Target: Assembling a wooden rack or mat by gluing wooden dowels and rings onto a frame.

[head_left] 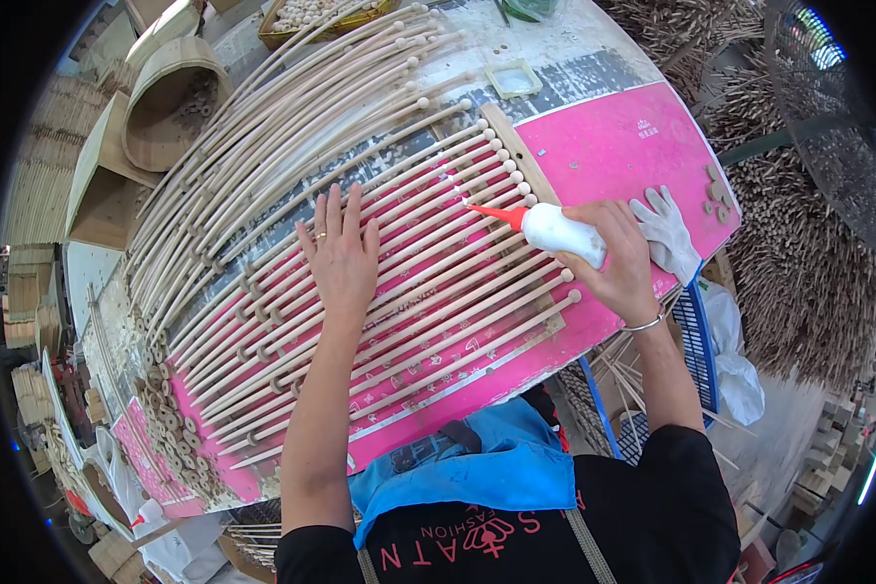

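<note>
My right hand [621,255] is wrapped round a white squeeze bottle [565,236] tipped on its side. Its red nozzle points left, just over the ball ends of a row of thin wooden rods [399,310]. White dabs show on several rods near the nozzle tip. Palm down and fingers spread, my left hand [343,258] lies across the rods' middle. Round wooden balls cap the rods' right ends, lined up along a wooden strip [518,156]. Small wooden rings [253,290] sit on several rods toward their left ends. Beneath is a pink sheet [594,136].
More ball-ended rods [292,127] lie beyond the row. Loose wooden rings [170,438] are heaped at the table's left edge. A white glove [667,234] rests by my right hand, above a blue basket [693,336]. A fan [827,97] stands at far right.
</note>
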Available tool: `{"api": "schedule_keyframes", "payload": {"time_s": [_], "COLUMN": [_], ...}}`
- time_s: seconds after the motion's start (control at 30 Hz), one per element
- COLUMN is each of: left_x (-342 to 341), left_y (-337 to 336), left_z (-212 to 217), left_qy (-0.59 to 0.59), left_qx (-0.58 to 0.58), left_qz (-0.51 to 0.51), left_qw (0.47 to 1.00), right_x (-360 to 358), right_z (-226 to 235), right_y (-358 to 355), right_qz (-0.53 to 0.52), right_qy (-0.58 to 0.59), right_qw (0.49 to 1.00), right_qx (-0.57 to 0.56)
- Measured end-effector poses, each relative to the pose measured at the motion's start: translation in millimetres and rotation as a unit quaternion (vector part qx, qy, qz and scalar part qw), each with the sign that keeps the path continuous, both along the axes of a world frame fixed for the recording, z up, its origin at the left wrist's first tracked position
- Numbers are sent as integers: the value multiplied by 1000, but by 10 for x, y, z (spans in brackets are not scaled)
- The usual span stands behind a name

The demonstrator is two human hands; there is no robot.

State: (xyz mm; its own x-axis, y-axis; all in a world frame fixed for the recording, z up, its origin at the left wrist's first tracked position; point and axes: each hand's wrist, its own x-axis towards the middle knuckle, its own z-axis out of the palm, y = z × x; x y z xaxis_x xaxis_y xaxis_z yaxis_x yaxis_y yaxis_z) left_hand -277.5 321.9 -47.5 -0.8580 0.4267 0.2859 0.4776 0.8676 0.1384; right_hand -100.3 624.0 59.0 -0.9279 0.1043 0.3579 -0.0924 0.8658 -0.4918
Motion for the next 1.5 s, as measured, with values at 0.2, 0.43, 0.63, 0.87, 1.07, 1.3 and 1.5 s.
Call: {"api": "schedule_keyframes", "payload": {"time_s": [0.2, 0.43, 0.63, 0.87, 1.07, 1.3, 1.5], "left_x": [-7, -6, -4, -3, -10, -15, -17], "left_y": [2, 10, 8, 2, 5, -5, -2], "left_z": [-5, -3, -11, -8, -29, -38, -33], "left_qy": [3, 6, 2, 0, 12, 11, 4], "left_qx": [-3, -3, -9, -5, -6, -3, -23], "left_qz": [1, 1, 2, 3, 0, -3, 9], "left_qw": [1000, 1000, 1000, 1000, 1000, 1000, 1000], "right_x": [63, 71, 165, 249, 264, 359, 414], "right_z": [-54, -60, -52, -45, -87, -3, -31], "right_y": [-17, -56, -92, -108, -115, -143, -159], "right_qz": [-4, -10, -15, -20, -13, -33, -33], "right_qy": [0, -8, -8, -11, -5, -11, -15], "right_qw": [1000, 1000, 1000, 1000, 1000, 999, 999], "right_qx": [7, 4, -23, -14, -8, -22, -24]}}
